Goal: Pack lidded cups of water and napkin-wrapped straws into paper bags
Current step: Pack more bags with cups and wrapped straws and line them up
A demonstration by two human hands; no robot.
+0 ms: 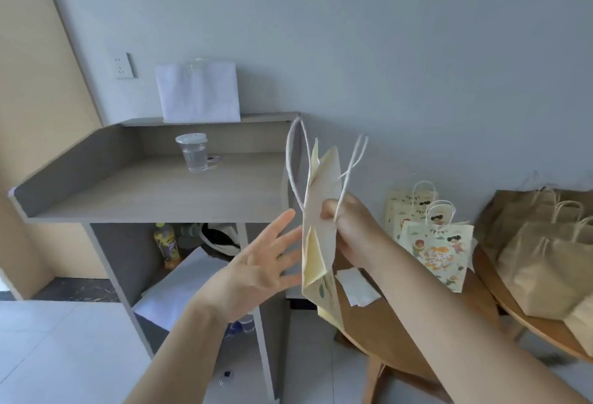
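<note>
Here, R hand point(345, 230) round bag point(321, 237)

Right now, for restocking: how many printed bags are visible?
3: folded bag in the right hand, front bag and rear bag on the wooden table; others may be hidden.

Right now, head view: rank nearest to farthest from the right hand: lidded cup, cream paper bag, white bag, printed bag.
1. cream paper bag: held in the right hand
2. printed bag: right, on the wooden table
3. lidded cup: left, on the desk
4. white bag: ledge behind the cup
</note>
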